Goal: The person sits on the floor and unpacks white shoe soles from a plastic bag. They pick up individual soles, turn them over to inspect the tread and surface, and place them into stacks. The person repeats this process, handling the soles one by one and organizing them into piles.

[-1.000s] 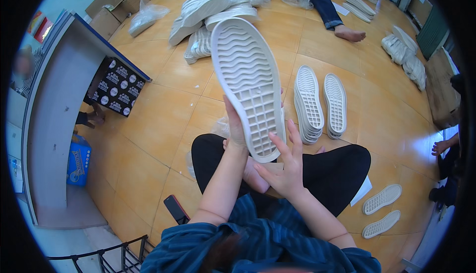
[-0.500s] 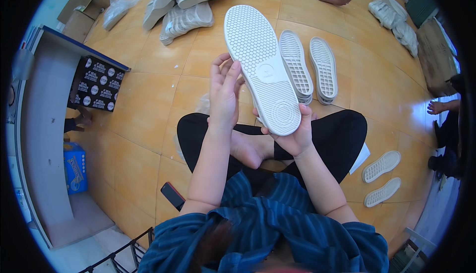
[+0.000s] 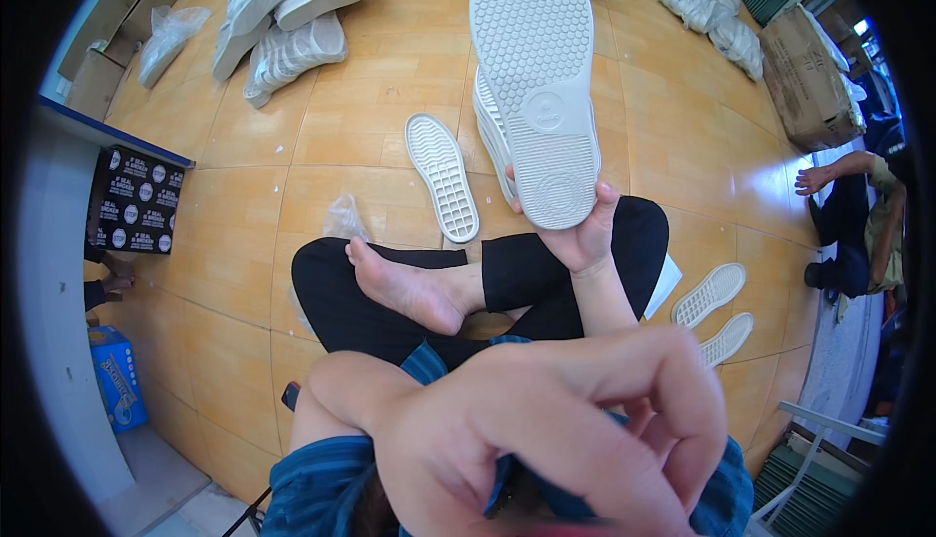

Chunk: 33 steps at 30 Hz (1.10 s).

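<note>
My right hand [image 3: 577, 244] grips the heel end of a white shoe sole [image 3: 531, 152], thumb at its right edge. The tread side faces me, honeycomb toward the toe and ridged at the heel. Behind it shows the layered white edge of other soles [image 3: 490, 127], mostly covered. A lone white sole with a grid pattern [image 3: 444, 181] lies on the floor to the left. My left hand [image 3: 556, 400] is raised very near the camera, fingers bent and apart, nothing seen in it; its fingertips are partly hidden.
Wrapped white soles [image 3: 297, 54] are piled at the far left, more [image 3: 717, 25] at the far right by a carton [image 3: 804, 74]. Two small soles [image 3: 710, 295] lie right of my knee. Another person [image 3: 868, 205] sits at the right. A black printed box [image 3: 136, 200] stands left.
My left hand has left the sole's side and come up close to the camera. The sole in my right hand has moved up and farther away. My view has shifted right.
</note>
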### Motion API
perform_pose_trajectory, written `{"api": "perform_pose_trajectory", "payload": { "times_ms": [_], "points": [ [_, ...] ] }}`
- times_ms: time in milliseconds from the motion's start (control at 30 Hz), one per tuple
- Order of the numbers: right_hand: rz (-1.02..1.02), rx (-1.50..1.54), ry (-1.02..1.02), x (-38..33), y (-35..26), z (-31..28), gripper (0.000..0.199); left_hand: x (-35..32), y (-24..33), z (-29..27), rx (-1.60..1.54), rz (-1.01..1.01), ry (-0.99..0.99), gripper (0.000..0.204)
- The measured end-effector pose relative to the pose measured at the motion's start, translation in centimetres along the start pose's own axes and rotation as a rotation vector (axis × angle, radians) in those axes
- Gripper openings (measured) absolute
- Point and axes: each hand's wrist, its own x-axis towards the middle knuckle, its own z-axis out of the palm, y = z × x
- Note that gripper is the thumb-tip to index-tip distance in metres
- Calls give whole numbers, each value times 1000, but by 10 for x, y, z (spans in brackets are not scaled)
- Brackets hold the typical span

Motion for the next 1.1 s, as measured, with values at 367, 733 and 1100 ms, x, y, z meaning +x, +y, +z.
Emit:
{"api": "perform_pose_trajectory", "payload": {
  "times_ms": [367,733,1100],
  "points": [
    [-6,9,-19,-3,-2,0,81,7,15,-8,981,-171,8,18],
    [-21,78,-6,-17,-11,-1,75,26,-3,21,1145,164,-280,6],
    [-85,-431,-7,-58,-11,21,63,-72,-10,-87,1276,-546,696,92]
  ]
}}
